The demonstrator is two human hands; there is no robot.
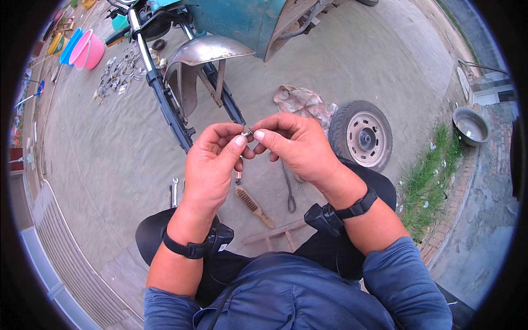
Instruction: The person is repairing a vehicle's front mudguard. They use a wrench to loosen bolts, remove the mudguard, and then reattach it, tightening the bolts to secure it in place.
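Observation:
My left hand and my right hand meet in front of me, thumbs and forefingers closed. Between their fingertips they pinch a small shiny metal part that looks like a bolt; the fingers hide much of it. Just beyond stands the front fork of a teal vehicle, with a worn metal mudguard on it and no wheel between its legs. Below my hands a wooden-backed wire brush lies on the ground. A spanner lies left of it.
At right a wheel with a tyre lies beside a crumpled rag. Scattered metal parts cover the ground at far left, near a pink bucket. Grass and a grey basin edge the right side.

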